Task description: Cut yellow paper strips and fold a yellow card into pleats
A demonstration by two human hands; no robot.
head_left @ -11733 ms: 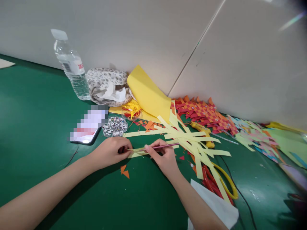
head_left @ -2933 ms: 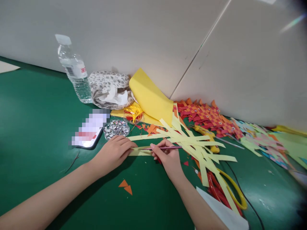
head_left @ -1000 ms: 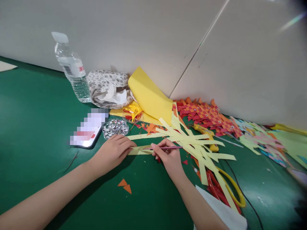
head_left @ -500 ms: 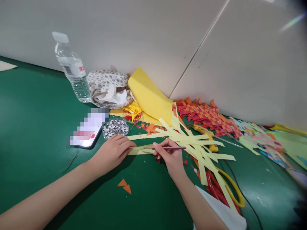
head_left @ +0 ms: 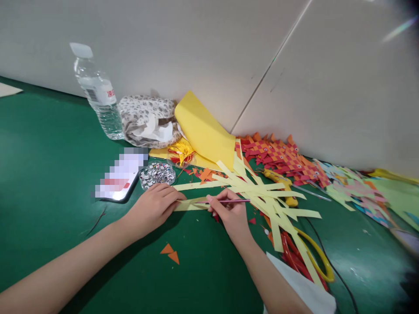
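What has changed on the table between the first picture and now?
The left hand went from curled fingers to a flatter hold over the pale yellow strip. The orange triangles moved slightly towards the person and turned. I see nothing newly taken or let go: the right hand still holds the thin purple stick. The bottle and phone stayed.

Your folded yellow paper strip (head_left: pixel 190 206) is narrow and pale, and it lies flat on the green tabletop (head_left: pixel 131 270). Your thin purple stick (head_left: pixel 234 201) is straight, nearly level, with its tip over this strip.
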